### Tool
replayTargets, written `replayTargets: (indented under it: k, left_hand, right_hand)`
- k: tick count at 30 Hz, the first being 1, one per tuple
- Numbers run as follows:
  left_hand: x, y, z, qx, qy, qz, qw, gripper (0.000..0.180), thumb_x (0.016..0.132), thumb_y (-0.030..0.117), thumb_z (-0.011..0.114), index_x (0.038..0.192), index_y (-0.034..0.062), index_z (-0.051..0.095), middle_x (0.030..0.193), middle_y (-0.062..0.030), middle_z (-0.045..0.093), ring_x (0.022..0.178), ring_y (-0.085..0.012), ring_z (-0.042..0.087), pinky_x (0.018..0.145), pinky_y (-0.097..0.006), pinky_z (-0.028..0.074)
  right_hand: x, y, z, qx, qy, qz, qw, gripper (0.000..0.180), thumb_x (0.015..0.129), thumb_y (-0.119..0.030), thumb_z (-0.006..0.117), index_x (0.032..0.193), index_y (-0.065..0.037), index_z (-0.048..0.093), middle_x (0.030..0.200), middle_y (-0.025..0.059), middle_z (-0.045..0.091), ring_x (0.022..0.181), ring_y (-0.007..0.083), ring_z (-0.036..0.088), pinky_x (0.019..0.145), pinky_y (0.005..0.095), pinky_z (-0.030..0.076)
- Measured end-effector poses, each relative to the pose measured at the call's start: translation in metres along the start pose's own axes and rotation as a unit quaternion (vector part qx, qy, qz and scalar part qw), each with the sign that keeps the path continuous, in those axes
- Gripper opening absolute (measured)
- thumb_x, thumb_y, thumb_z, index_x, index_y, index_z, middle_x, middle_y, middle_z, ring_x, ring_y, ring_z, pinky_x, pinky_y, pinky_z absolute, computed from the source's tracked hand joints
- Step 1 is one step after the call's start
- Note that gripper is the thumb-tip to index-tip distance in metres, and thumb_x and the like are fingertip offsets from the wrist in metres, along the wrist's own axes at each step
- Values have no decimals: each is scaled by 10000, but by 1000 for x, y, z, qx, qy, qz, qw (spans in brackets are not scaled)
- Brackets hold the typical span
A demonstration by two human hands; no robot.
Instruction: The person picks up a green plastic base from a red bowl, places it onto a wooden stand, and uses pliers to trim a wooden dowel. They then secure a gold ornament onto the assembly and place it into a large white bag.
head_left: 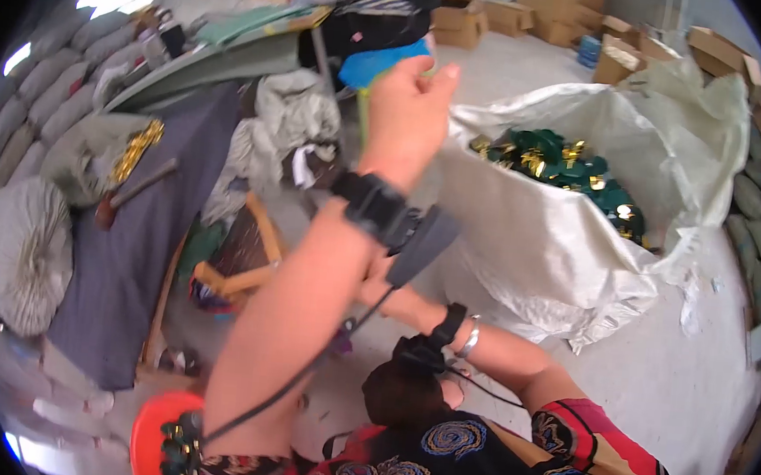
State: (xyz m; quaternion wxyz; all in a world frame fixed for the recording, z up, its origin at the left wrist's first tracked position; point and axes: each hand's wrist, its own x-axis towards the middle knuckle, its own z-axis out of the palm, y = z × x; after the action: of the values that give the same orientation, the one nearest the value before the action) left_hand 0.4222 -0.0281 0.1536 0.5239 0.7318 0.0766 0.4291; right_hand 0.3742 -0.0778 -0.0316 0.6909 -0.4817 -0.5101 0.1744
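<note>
Item in your left hand [407,104]: thin yellow-green strip [364,109], hanging roughly upright below your raised fist; its upper end is hidden in the grip.
Position: in the air, in front of a blue stool, just left of the white sack's rim.
Item at your right hand [413,381]: dark bundle [403,393], blurred, kind unclear, low near your lap.

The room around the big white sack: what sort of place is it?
Probably a small workshop or storeroom for sorting and packing. A white sack holds green and gold pieces, cardboard boxes pile up at the back, and filled bags are stacked along the wall.
</note>
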Motion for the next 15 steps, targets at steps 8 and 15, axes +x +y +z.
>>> replayTargets:
  k: [8, 15]
  left_hand:
    - [-183, -9, -337, 508, 129, 17, 852, 196, 809, 183, 582, 881, 18, 658, 709, -150, 641, 642, -267, 629, 622, -328, 491]
    - [-578, -93, -444, 583, 151, -475, 642, 150, 727, 179, 576, 778, 86, 682, 760, -166, 643, 713, -339, 624, 670, -436, 507]
  right_hand:
    - [10, -37, -20, -47, -21, 172, 984, 525, 652, 34, 595, 1171, -11, 533, 875, -4, 544, 761, 93, 500, 698, 225, 427]
    - [14, 3, 39, -21, -109, 195, 975, 557, 646, 57, 569, 1197, 16, 504, 916, 4, 513, 803, 89, 482, 712, 215, 415]
